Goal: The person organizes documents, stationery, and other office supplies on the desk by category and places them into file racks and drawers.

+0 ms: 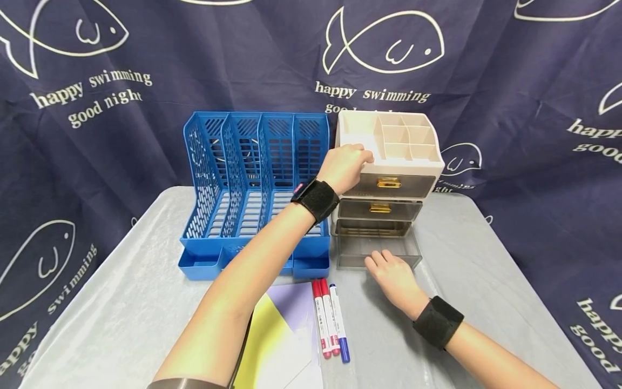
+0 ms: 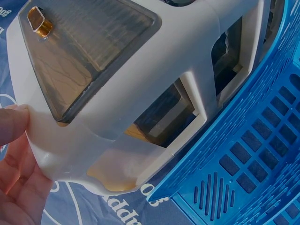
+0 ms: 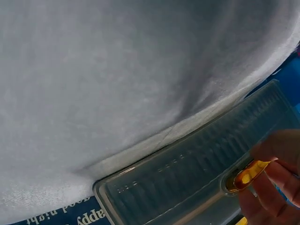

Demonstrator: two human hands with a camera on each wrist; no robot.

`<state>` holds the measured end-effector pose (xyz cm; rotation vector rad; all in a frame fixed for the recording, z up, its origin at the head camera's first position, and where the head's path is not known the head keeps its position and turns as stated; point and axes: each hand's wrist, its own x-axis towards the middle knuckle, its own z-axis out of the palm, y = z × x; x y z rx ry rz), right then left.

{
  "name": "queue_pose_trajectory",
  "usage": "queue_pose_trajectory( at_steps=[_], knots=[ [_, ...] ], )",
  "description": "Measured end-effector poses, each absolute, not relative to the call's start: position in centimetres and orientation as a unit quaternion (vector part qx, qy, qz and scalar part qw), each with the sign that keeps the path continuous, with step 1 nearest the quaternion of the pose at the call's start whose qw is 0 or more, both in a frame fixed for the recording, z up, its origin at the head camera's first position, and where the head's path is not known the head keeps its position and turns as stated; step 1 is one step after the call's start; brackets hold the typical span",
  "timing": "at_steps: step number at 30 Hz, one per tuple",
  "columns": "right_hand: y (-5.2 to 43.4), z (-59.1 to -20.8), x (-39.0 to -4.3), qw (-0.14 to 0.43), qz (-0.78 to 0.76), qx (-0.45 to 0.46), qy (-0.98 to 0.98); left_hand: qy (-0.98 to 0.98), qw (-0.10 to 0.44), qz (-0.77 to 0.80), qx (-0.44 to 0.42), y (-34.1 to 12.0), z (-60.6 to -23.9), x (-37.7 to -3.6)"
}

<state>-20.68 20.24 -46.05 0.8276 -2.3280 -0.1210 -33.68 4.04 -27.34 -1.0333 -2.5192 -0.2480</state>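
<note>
The step in hand looks like working the bottom drawer [image 1: 378, 249] of the cream desk organizer [image 1: 389, 162], which stands at centre frame on the grey surface [image 1: 486, 281], just right of the blue file rack [image 1: 252, 194]. The smoky clear drawer stands pulled out toward the person, while the two drawers above it sit flush. The right hand [image 1: 394, 275] is at the drawer's front edge, and the right wrist view shows its fingertips [image 3: 276, 183] pinching the gold handle [image 3: 246, 176]. The left hand [image 1: 346, 166] is curled over the organizer's top front-left corner, thumb [image 2: 11, 124] pressed to the cream shell, steadying it. Any further slide of the drawer calls for a straight, level motion along its track, with that bracing kept. Three markers [image 1: 330, 319] and coloured paper sheets [image 1: 282, 335] lie in the lower middle, just left of the right hand.
</note>
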Motion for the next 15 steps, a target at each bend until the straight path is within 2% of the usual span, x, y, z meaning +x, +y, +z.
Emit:
queue_pose_trajectory(
  at_steps=[8, 15],
  knots=[
    [19.8, -44.8, -20.1, 0.309, -0.006, 0.315, -0.897, -0.902, 0.204, -0.09, -0.37, 4.1, -27.4, -33.7],
    [18.5, -44.3, -19.3, 0.248, 0.011, 0.483, -0.84, -0.904, 0.198, -0.086, -0.368, 4.0, -27.3, -33.5]
  ],
)
